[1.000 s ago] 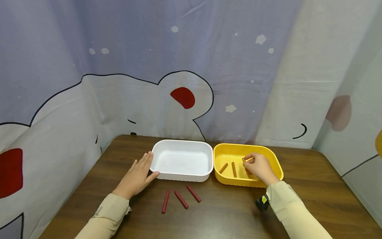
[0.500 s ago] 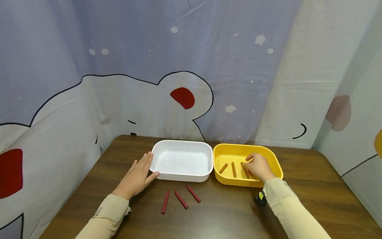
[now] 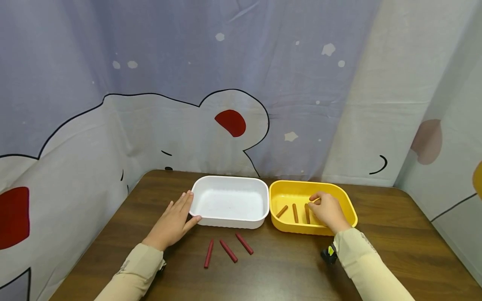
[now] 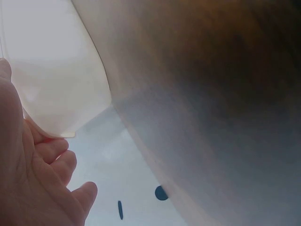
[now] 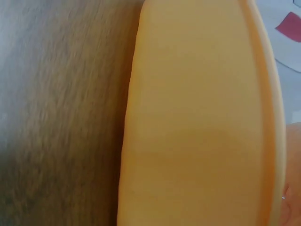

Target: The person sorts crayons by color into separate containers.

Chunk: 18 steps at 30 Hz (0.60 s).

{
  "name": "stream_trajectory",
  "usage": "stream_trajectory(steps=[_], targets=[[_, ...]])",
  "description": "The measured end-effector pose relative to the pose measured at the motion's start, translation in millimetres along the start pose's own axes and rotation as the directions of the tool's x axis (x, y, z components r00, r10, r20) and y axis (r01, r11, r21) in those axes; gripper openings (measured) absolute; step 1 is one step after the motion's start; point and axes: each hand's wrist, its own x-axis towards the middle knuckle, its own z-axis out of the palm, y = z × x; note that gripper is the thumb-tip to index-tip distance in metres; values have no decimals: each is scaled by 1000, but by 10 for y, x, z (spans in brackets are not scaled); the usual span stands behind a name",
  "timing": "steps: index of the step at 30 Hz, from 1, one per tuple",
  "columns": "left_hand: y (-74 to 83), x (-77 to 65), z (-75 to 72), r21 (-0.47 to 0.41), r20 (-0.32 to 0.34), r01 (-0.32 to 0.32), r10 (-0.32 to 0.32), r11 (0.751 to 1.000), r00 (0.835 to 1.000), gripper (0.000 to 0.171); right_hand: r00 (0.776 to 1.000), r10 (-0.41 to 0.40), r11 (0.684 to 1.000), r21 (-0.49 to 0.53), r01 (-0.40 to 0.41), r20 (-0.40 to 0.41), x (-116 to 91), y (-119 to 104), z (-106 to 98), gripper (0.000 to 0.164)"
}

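Though three brown crayons (image 3: 295,213) are in the yellow tub (image 3: 297,228), three red crayons (image 3: 228,251) aren't. Left hand (image 3: 170,223) is straight-fingered, holding nothing; can't tell if right hand (image 3: 329,212) has a grip.

Counter (image 3: 286,274), brown, wood-grained: lay near. Printed cloth (image 3: 241,62), lilac and white: hung far, left and right.

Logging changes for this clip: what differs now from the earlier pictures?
The rightmost visible brown stick in the yellow tray has swung straighter, its near end shifting left. Whether the right hand touches it is unclear. The left hand, white tray and red sticks stayed put.
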Motion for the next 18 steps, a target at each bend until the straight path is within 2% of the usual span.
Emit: stream_trajectory(steps=[10, 18], targets=[[5, 3, -3, 4, -2, -1, 1, 1000, 1000, 78, 991, -91, 994, 53, 97, -101, -204, -234, -8, 21], [6, 3, -9, 2, -2, 0, 0, 1000, 1000, 78, 974, -137, 977, 139, 162, -178, -430, -460, 100, 16]])
